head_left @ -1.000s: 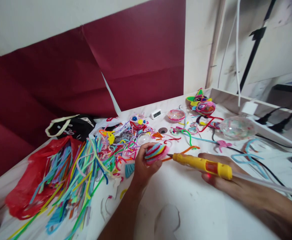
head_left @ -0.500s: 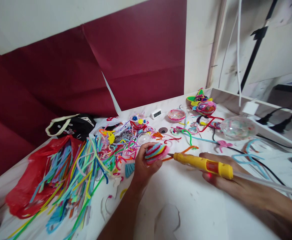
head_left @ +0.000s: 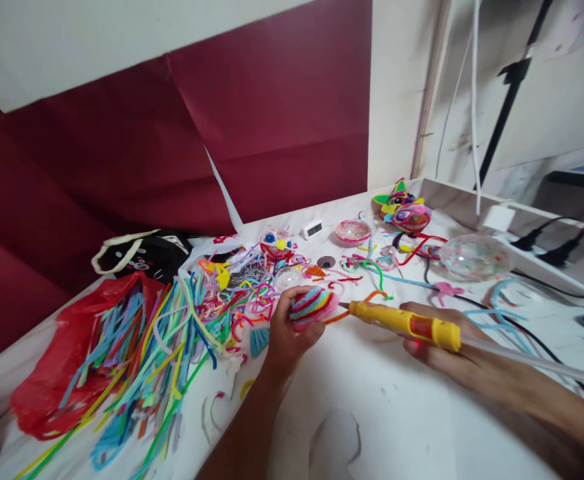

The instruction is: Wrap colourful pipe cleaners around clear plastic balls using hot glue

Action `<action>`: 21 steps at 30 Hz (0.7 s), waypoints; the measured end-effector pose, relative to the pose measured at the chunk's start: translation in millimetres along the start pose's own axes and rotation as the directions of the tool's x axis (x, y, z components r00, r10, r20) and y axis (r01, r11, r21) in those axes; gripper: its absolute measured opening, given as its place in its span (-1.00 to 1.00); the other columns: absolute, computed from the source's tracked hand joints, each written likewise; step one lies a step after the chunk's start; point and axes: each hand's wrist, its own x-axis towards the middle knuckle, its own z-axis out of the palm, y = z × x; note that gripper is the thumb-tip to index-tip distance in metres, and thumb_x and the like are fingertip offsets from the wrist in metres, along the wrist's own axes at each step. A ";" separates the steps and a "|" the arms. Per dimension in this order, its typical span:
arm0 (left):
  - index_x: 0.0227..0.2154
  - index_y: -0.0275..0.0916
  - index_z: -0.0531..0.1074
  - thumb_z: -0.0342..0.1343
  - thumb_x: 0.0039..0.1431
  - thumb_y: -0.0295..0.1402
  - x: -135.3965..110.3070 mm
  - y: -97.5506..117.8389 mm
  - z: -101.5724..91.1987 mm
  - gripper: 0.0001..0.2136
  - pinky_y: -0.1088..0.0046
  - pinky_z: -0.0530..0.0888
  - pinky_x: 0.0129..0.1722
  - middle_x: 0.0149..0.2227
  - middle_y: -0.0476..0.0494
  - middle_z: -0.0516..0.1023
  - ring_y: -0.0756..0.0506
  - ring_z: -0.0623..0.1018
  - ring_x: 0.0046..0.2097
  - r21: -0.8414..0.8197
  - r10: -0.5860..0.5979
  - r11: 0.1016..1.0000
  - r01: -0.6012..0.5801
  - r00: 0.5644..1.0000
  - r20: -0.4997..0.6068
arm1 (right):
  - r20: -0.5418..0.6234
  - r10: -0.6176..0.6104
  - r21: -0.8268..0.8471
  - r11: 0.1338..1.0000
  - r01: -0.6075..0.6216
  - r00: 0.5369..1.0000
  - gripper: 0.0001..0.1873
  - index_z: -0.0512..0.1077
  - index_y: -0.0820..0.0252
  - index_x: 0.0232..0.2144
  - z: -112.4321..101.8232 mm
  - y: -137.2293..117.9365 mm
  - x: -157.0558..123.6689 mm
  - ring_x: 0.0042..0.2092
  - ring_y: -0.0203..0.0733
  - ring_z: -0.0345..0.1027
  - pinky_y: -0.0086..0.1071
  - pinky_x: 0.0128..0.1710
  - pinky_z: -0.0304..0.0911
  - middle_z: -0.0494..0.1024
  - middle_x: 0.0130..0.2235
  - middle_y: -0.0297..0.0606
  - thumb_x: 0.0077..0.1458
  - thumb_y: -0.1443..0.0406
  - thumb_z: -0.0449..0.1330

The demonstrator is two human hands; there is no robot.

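My left hand [head_left: 292,330] is wrapped round a striped pipe-cleaner ball [head_left: 313,307] with pink, red, yellow and blue bands. In my right hand [head_left: 435,340] is a yellow hot glue gun [head_left: 405,325], a clear glue stick [head_left: 527,362] running out of its back. The dark nozzle points at the ball's pink right side, touching it or nearly so; I cannot tell which. An orange pipe cleaner [head_left: 372,298] lies beyond the ball and nozzle. Left of my left hand sits a blue-green fan-shaped pipe-cleaner piece [head_left: 259,341].
Pipe cleaners [head_left: 157,347] spill from a red plastic bag [head_left: 52,373] at left. Clear bowls [head_left: 476,257], a small digital clock [head_left: 313,229] and decorated pipe-cleaner figures [head_left: 407,212] stand toward the back. A black cable [head_left: 537,339] crosses the right side near plugs [head_left: 559,252].
The glue gun and my right hand have shifted very slightly. My left hand keeps the striped ball in nearly the same place.
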 end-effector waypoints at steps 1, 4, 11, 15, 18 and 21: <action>-0.15 -0.15 0.41 0.30 -0.15 -0.34 0.0 -0.2 0.0 -0.59 0.26 0.52 -0.14 -0.11 -0.10 0.52 -0.17 0.55 -0.12 0.001 0.000 1.000 0.000 1.000 0.000 | 0.018 0.006 0.004 1.000 -0.006 1.000 -0.80 0.43 0.00 -0.40 -0.6 0.1 0.2 -0.53 -0.17 0.38 -0.32 -0.60 0.27 0.43 -0.55 -0.37 0.17 0.18 0.03; -0.15 -0.14 0.41 0.29 -0.14 -0.33 0.3 -0.1 -0.2 -0.59 0.25 0.52 -0.13 -0.11 -0.11 0.52 -0.16 0.55 -0.13 -0.001 -0.001 1.000 0.001 1.000 0.013 | 0.087 0.028 0.013 0.999 -0.029 0.996 -0.80 0.45 -0.01 -0.36 -3.2 -0.8 1.1 -0.48 -0.13 0.41 -0.28 -0.56 0.31 0.46 -0.52 -0.34 0.17 0.20 0.03; -0.14 -0.15 0.41 0.30 -0.13 -0.33 0.9 -0.6 -0.4 -0.59 0.31 0.52 -0.15 -0.11 -0.12 0.53 -0.14 0.55 -0.14 -0.003 0.006 1.000 -0.006 1.000 0.028 | 0.111 0.026 0.002 1.000 -0.026 0.993 -0.77 0.47 -0.02 -0.33 -6.0 -7.4 1.9 -0.44 -0.09 0.43 -0.23 -0.52 0.32 0.49 -0.47 -0.32 0.17 0.21 0.00; -0.14 -0.14 0.41 0.30 -0.13 -0.34 0.7 -2.1 -1.4 -0.59 0.29 0.52 -0.14 -0.11 -0.11 0.53 -0.15 0.55 -0.13 -0.018 0.008 1.000 -0.008 0.999 0.034 | 0.090 0.030 0.009 0.999 -0.031 0.995 -0.79 0.46 -0.03 -0.35 -5.7 -6.2 2.5 -0.45 -0.09 0.41 -0.24 -0.52 0.30 0.46 -0.52 -0.33 0.17 0.18 0.02; -0.15 -0.14 0.42 0.31 -0.13 -0.31 0.6 -1.3 -1.6 -0.59 0.29 0.51 -0.13 -0.10 -0.12 0.53 -0.16 0.55 -0.12 -0.036 0.017 0.999 -0.016 0.999 0.038 | 0.073 0.034 0.012 0.999 -0.035 0.997 -0.79 0.46 -0.02 -0.36 -5.8 -3.0 2.3 -0.47 -0.09 0.40 -0.25 -0.53 0.29 0.45 -0.54 -0.33 0.17 0.15 0.03; -0.15 -0.16 0.42 0.32 -0.15 -0.30 0.9 0.5 -1.3 -0.58 0.31 0.50 -0.13 -0.11 -0.12 0.53 -0.16 0.55 -0.12 -0.054 0.013 0.998 -0.012 1.000 0.027 | 0.018 0.039 0.002 0.999 -0.039 0.999 -0.79 0.45 -0.02 -0.35 -5.9 2.8 1.3 -0.44 -0.09 0.41 -0.25 -0.49 0.30 0.47 -0.49 -0.31 0.19 0.14 0.03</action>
